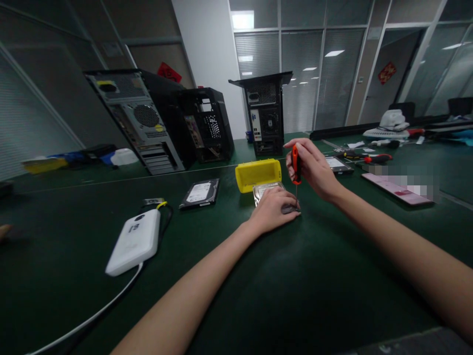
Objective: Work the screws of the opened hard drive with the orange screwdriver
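Note:
My right hand (308,165) grips an orange and black screwdriver (296,165) upright, its shaft pointing down beside the fingers of my left hand. My left hand (275,209) is closed over a silver hard drive (263,190) on the green table, hiding much of it. Whether the screwdriver's tip touches the drive is too small to tell. Right behind the drive stands an open yellow case (257,175). Another hard drive (200,193) lies flat to the left of my left hand.
A white power bank (135,240) with a cable lies at left. Computer cases (153,118) (209,123) (265,116) stand at the back. A pink phone (397,189), another drive (338,165) and pliers (377,159) are at right on the green table (314,281).

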A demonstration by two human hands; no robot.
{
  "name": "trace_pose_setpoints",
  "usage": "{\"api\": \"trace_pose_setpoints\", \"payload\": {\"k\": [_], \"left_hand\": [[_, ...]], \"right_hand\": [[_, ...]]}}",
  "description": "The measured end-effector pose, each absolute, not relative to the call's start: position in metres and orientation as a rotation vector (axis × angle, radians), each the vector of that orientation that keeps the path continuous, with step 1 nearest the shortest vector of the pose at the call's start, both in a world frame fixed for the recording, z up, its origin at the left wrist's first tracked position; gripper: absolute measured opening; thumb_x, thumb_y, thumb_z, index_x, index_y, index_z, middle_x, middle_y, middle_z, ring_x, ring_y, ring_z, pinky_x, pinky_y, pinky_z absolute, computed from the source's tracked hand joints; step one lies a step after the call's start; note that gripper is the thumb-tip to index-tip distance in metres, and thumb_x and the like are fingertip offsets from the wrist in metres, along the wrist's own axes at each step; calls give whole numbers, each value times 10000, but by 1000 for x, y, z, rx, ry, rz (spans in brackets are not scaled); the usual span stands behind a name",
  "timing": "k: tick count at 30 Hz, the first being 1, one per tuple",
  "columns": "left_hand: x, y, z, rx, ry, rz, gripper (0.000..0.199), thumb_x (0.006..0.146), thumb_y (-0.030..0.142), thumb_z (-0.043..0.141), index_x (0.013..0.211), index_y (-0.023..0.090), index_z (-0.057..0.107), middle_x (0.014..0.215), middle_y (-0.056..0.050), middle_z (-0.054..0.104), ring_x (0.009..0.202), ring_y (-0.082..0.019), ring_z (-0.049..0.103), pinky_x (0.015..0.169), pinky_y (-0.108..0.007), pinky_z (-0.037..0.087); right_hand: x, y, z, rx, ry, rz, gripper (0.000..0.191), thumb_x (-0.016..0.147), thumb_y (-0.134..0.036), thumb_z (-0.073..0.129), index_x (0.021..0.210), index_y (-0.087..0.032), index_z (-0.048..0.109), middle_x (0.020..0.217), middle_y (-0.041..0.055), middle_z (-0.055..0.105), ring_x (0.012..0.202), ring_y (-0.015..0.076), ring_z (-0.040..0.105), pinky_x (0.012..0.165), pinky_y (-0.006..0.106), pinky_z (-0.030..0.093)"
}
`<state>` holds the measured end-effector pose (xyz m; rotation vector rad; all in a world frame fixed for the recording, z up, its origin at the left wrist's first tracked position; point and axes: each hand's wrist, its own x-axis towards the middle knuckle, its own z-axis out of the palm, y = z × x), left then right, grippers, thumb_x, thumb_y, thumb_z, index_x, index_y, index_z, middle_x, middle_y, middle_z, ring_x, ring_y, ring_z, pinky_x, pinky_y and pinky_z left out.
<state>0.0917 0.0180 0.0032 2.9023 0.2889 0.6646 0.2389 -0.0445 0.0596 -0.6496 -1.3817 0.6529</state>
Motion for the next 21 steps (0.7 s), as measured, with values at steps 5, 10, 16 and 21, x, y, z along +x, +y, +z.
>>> {"api": "trace_pose_setpoints", "payload": {"k": [5, 10, 16, 21], "left_hand": [[91, 17, 5, 2890, 268, 655, 159, 826, 296, 648, 960, 234, 710, 1021, 1, 700, 985, -220, 539, 897, -366, 382], [92, 17, 6, 2882, 274, 641, 160, 830, 303, 640, 952, 222, 706, 1004, -5, 704, 966, -219, 550, 885, -363, 386], [90, 16, 5, 2870, 292, 643, 158, 829, 305, 645, 950, 223, 706, 1015, -2, 704, 980, -219, 546, 904, -364, 376], [89, 16, 6, 2853, 297, 631, 152, 822, 302, 656, 949, 237, 711, 1011, 2, 704, 985, -220, 544, 918, -374, 368]], "right_hand": [[247, -41, 58, -617, -1337, 629, 211, 888, -403, 537, 992, -220, 553, 831, -2, 562, 676, 92, 587, 630, 246, 514], [252, -39, 57, -608, -1314, 625, 208, 837, -375, 616, 945, -223, 524, 828, -16, 594, 671, 91, 600, 655, 259, 535], [247, -42, 58, -653, -1332, 663, 231, 839, -379, 615, 976, -248, 484, 747, -42, 565, 588, 69, 548, 570, 212, 478], [243, -42, 56, -630, -1315, 665, 250, 874, -421, 553, 1073, -280, 495, 715, -49, 472, 523, 54, 429, 486, 189, 405]]}}
